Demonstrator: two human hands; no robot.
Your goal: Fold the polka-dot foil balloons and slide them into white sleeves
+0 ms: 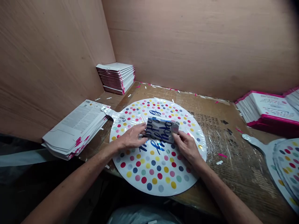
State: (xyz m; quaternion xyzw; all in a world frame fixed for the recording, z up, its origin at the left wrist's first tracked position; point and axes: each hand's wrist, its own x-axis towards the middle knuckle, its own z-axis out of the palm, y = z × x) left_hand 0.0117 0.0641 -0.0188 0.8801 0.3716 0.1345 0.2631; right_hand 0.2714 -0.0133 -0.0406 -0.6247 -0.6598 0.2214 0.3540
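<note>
A compact, dark-lettered silver foil bundle point(163, 129) sits between the person's hands, above a flat, round, white foil sheet with coloured dots point(149, 169). The left hand point(130, 137) grips its left end, and the right hand point(187, 147) pinches its right end. The bundle looks largely folded, though whether its folding is complete cannot be told; the round sheet beneath lies spread out. Another group of dotted white foil sheets point(288, 165) lies flat at the right.

The bundle is outside the white card packets with pink edges: a back-left stack point(116, 77), a near-left pile point(74, 130) and a right-hand group point(275, 109). Whether these packets hold anything cannot be seen.
</note>
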